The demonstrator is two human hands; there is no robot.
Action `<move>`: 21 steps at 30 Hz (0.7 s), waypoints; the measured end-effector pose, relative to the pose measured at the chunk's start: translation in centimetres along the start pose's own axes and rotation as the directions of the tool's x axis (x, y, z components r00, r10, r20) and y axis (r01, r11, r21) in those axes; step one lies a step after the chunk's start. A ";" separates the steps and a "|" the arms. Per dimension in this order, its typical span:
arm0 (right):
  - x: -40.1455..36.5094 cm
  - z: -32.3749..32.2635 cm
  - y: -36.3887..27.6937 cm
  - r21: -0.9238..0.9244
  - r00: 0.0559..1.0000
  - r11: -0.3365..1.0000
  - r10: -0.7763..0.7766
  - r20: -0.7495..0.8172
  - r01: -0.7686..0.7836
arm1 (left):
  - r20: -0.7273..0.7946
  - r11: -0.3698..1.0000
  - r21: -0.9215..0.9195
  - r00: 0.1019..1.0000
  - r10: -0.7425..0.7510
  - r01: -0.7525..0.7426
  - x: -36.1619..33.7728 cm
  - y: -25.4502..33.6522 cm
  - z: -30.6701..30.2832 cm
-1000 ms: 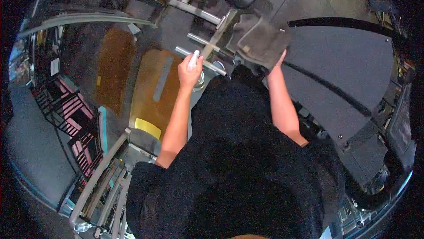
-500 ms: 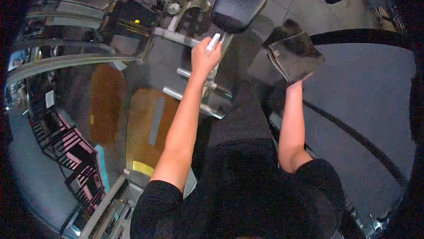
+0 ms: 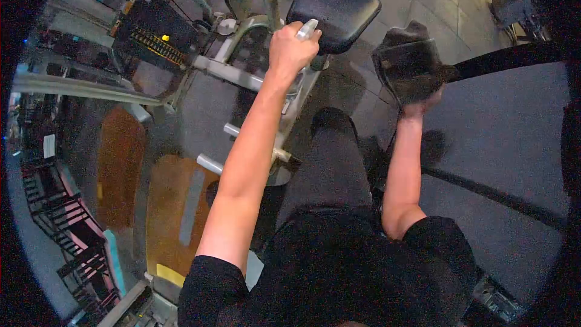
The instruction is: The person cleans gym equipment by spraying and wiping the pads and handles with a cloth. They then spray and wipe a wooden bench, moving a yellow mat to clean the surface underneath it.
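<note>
My left hand (image 3: 293,52) is stretched forward with its fingers closed round a small white object (image 3: 307,29), most of it hidden in the fist; its kind I cannot tell. In this view the hand overlaps the near-left edge of a black padded seat (image 3: 336,9) on a gym machine. My right hand (image 3: 423,104), partly covered and blurred, grips a dark, limp cloth (image 3: 410,64) from below. The cloth is bunched and raised over the floor, left of a large grey mat-like surface (image 3: 502,133).
The machine's pale metal frame (image 3: 233,75) runs below and left of the seat, with short metal pegs (image 3: 210,163) sticking out. Brown boards (image 3: 169,218) lie farther left, near a black rack with pink parts (image 3: 78,224). My knee (image 3: 333,127) is between my arms.
The view has shifted. My left hand has come up against the seat's edge in view, still closed on the white object. The cloth has turned and bunched up, and my knee now shows.
</note>
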State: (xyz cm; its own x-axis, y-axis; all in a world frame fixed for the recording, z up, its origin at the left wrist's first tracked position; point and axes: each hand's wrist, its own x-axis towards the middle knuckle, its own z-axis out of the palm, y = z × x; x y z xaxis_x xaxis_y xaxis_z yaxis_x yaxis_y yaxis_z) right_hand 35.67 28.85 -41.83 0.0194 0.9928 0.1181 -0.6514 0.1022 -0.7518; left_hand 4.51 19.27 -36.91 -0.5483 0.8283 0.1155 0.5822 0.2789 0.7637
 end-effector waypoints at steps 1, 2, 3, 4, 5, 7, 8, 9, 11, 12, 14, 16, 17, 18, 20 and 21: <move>0.0 0.4 -0.1 0.002 1.000 1.000 -0.006 0.006 0.006 | -0.011 0.997 -0.080 1.000 0.013 -0.013 0.0 0.0 0.1; 0.2 1.0 -0.3 0.138 0.998 0.989 0.050 0.049 -0.056 | -0.019 0.996 -0.083 1.000 0.020 -0.022 0.2 0.1 0.1; 0.0 2.4 -0.9 0.266 0.990 0.956 0.101 0.099 -0.124 | -0.028 0.996 -0.092 1.000 0.012 -0.015 0.3 0.1 0.2; -0.3 3.8 -1.6 0.267 0.990 0.956 0.094 0.104 -0.119 | -0.036 0.995 -0.101 0.999 0.004 -0.008 0.4 0.1 0.3; -0.6 5.2 -2.3 0.285 0.983 0.944 0.134 0.124 -0.165 | -0.042 0.994 -0.104 0.999 0.011 -0.016 0.6 0.1 0.3; -1.0 6.5 -2.2 0.302 0.975 0.930 0.173 0.142 -0.209 | -0.056 0.988 -0.148 0.998 0.042 -0.050 0.6 0.0 -0.2; -1.1 6.8 -2.0 0.186 0.985 0.970 0.138 0.103 -0.155 | -0.058 0.988 -0.150 0.997 0.041 -0.049 0.4 0.0 -0.5; -1.0 7.1 -1.7 0.065 0.993 0.993 0.098 0.070 -0.103 | -0.052 0.994 -0.088 0.997 0.062 -0.067 -0.1 0.6 -1.3; 0.2 6.9 0.6 -0.235 0.995 0.969 0.094 0.044 -0.081 | -0.046 0.997 -0.025 0.996 0.078 -0.080 -1.1 0.6 -1.9; 0.5 7.5 2.0 -0.235 0.995 0.969 0.094 0.043 -0.082 | -0.077 0.993 -0.040 0.991 0.108 -0.111 -1.5 0.2 -1.7; 0.1 9.7 5.9 -0.893 0.918 0.322 0.135 0.372 0.314 | -0.111 0.988 -0.036 0.983 0.146 -0.151 -2.2 -0.3 -1.4; 0.1 12.2 10.7 -0.605 0.605 -0.026 0.050 0.795 0.796 | -0.087 0.990 -0.086 0.990 0.107 -0.115 -2.4 -1.3 -0.8; 0.3 12.5 12.3 -0.438 0.498 -0.286 0.187 0.847 0.852 | -0.073 0.989 -0.131 0.995 0.062 -0.071 -2.3 -1.5 -0.6; 0.4 13.0 12.6 -0.444 0.504 -0.290 0.179 0.845 0.848 | -0.124 0.962 -0.264 0.992 0.035 -0.067 -2.7 -0.9 -0.3; 1.4 14.1 12.8 -0.490 0.515 -0.162 0.225 0.827 0.857 | -0.157 0.962 -0.267 0.987 0.023 -0.065 -3.1 -1.6 -0.1; 1.8 14.4 12.7 -0.487 0.511 -0.157 0.230 0.828 0.859 | -0.187 0.962 -0.269 0.982 -0.002 -0.049 -3.8 -2.2 0.2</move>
State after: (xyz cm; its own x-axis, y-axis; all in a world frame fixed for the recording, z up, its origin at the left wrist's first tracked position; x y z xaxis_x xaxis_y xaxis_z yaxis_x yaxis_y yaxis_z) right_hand 16.51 31.09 -41.81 -0.7681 0.4795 0.4243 0.4883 0.8674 -0.0963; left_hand 5.43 15.63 -39.16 -0.6519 0.7223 0.2307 0.4257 0.0969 0.8997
